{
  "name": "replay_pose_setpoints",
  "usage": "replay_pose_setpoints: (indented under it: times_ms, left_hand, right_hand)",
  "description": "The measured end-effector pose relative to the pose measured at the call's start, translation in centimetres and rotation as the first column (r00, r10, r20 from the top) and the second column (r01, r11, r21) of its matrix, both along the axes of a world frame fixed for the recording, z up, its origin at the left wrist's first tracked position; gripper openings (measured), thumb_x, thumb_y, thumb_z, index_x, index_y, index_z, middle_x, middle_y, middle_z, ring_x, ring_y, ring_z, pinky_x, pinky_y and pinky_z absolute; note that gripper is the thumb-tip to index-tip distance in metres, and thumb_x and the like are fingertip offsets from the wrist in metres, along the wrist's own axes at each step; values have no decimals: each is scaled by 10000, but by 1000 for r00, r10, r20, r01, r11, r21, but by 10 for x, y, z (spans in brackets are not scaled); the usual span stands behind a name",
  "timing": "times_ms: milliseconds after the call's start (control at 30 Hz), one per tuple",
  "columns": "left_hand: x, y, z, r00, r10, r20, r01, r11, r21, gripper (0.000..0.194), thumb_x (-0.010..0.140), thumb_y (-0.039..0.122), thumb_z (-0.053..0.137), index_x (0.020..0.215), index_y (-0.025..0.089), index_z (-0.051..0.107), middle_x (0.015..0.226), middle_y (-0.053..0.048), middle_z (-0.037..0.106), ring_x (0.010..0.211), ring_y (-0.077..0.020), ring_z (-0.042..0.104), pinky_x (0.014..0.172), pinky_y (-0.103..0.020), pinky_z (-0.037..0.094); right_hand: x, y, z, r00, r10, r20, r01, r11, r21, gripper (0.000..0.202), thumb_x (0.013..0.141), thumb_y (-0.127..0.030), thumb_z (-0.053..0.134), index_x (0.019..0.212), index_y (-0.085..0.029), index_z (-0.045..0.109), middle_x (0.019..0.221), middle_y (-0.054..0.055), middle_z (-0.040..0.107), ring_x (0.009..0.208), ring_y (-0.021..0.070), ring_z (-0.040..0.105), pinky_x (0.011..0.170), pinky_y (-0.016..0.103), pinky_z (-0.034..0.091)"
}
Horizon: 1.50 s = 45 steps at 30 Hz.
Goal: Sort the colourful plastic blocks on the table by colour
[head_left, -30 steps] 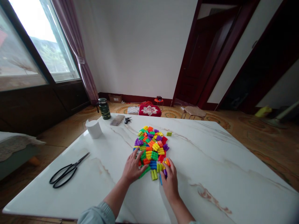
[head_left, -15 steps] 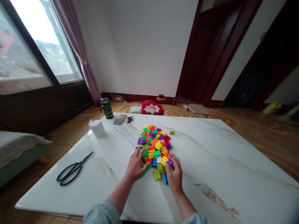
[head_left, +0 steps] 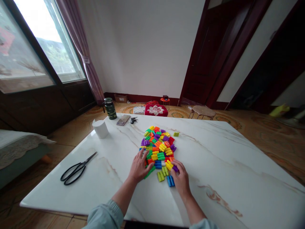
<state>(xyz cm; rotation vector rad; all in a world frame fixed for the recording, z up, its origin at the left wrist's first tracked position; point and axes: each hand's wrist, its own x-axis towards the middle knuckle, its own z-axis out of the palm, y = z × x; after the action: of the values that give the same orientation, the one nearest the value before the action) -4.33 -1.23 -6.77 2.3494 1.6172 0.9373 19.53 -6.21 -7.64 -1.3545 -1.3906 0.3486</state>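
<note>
A heap of colourful plastic building blocks [head_left: 155, 149] lies on the white marbled table [head_left: 214, 152]. At the heap's left edge rests my left hand [head_left: 139, 166], fingers spread over green and orange blocks and gripping none. My right hand [head_left: 181, 178], at the near right edge, has its thumb and fingers closed around a purple block [head_left: 175, 168]. A yellow block [head_left: 169, 165] touches the purple one; whether they are joined I cannot tell. Just in front of the heap are a lime-green block [head_left: 160, 176] and a blue block [head_left: 171, 181].
Black-handled scissors [head_left: 77, 170] lie at the left. Farther back stand a white paper roll [head_left: 100, 128] and a dark green flask [head_left: 110, 108], with a phone [head_left: 123, 120] and keys [head_left: 133, 120] nearby. One lime block [head_left: 176, 134] sits apart behind the heap.
My right hand has drawn slightly right, away from the heap, with the purple block; the yellow block has shifted with it. My left hand stays nearly in place. The view has shifted slightly.
</note>
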Motion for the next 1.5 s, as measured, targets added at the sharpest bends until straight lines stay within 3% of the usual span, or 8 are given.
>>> replay_pose_setpoints:
  times_ms: [233, 600, 800, 1033, 1133, 1233, 1400, 1500]
  left_hand:
    - [1, -1, 1, 1000, -1, -13, 1, 1000, -4, 603, 881, 575, 520, 1382, 244, 458, 1500, -132, 383, 1338, -330, 426, 1068, -510, 395]
    - [6, -16, 17, 988, 7, 156, -36, 983, 179, 429, 937, 402, 487, 1344, 267, 475, 1510, -96, 380, 1396, -299, 347, 1112, -508, 350]
    - [52, -62, 29, 831, 16, 556, 99, 979, -176, 400, 951, 477, 437, 1238, 220, 545, 1091, -91, 680, 925, -218, 662, 808, -366, 554]
    - [62, -86, 16, 830, 45, 556, 83, 976, -203, 388, 956, 512, 370, 810, 227, 589, 727, -39, 655, 667, -188, 626, 625, -304, 499]
    - [49, -79, 14, 854, 96, 511, -2, 983, -182, 413, 946, 520, 388, 769, 213, 600, 672, -29, 643, 607, -172, 602, 583, -281, 471]
    - [33, -55, 31, 852, 195, 485, -150, 980, -132, 408, 955, 485, 397, 795, 182, 618, 666, -20, 634, 596, -150, 587, 585, -258, 465]
    - [24, 10, 70, 887, 68, 456, -66, 998, -20, 301, 944, 363, 448, 1050, 175, 658, 950, -77, 684, 810, -182, 662, 726, -309, 539]
    - [25, 35, 78, 896, -4, 445, 4, 1000, 0, 321, 889, 307, 544, 1182, 203, 623, 1089, -87, 656, 791, -164, 674, 695, -299, 564]
  right_hand:
    - [0, -8, -2, 963, -87, -255, 52, 989, -139, 423, 749, -387, 654, 1118, -181, 665, 1141, 116, 688, 1014, 256, 654, 882, 413, 544]
    - [-27, -26, 37, 666, -93, -740, -182, 942, -282, 504, 607, -440, 825, 989, -167, 641, 964, 102, 738, 857, 261, 699, 712, 362, 572]
    - [-48, -45, 58, 638, 36, -769, -403, 867, -294, 457, 666, -462, 801, 993, -183, 647, 927, 72, 729, 762, 191, 680, 626, 272, 533]
    - [-56, -56, 51, 687, 61, -724, -467, 800, -377, 492, 627, -513, 793, 941, -148, 694, 677, 34, 672, 477, 112, 540, 393, 198, 366]
    - [-46, -58, 42, 707, 18, -707, -418, 817, -397, 487, 640, -515, 773, 952, -150, 692, 722, 46, 693, 492, 114, 544, 408, 207, 390]
    - [-29, -51, 41, 742, -44, -669, -306, 865, -397, 513, 662, -526, 748, 1005, -152, 671, 735, 40, 697, 522, 126, 564, 444, 222, 435]
    - [-17, -12, 64, 845, -10, -535, -206, 916, -343, 546, 716, -549, 681, 1090, -154, 638, 856, 69, 723, 615, 172, 640, 527, 271, 516]
    - [-21, 11, 76, 869, 98, -486, -252, 931, -264, 593, 740, -494, 665, 1230, -171, 589, 1086, 104, 706, 823, 216, 696, 684, 321, 570]
